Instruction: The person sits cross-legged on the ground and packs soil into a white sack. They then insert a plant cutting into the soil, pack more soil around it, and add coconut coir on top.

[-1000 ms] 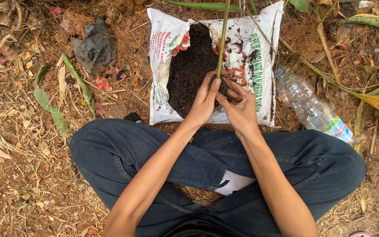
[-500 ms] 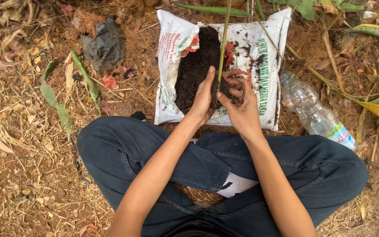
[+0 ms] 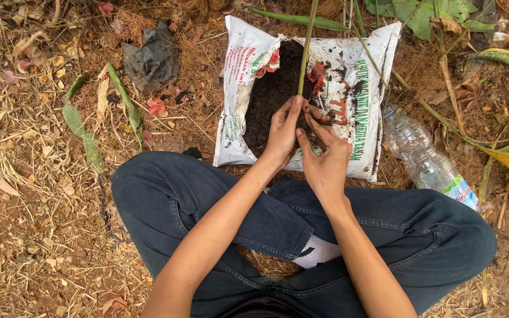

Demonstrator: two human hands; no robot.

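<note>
the person sits cross-legged on dry, leaf-strewn ground, both hands raised over a white plastic bag (image 3: 237, 88) that lies flat and torn open, showing a heap of dark soil (image 3: 269, 97). the left hand (image 3: 284, 129) is curled around the base of a thin green stem (image 3: 306, 53), thumb and fingers closed on it just above the soil — the stem runs straight up and out of the top of the view. the right hand (image 3: 325, 162) sits just beside the left, touching it, its fingers bent and pinching at the same low part of the stem; whether it truly grips the stem or only something wrapped there, i cannot tell. a clear plastic bottle (image 3: 422, 156) lies on its side to the right of the bag. a crumpled grey plastic scrap (image 3: 151, 56) rests well apart on the left, among long fallen green leaves (image 3: 83, 132).
</note>
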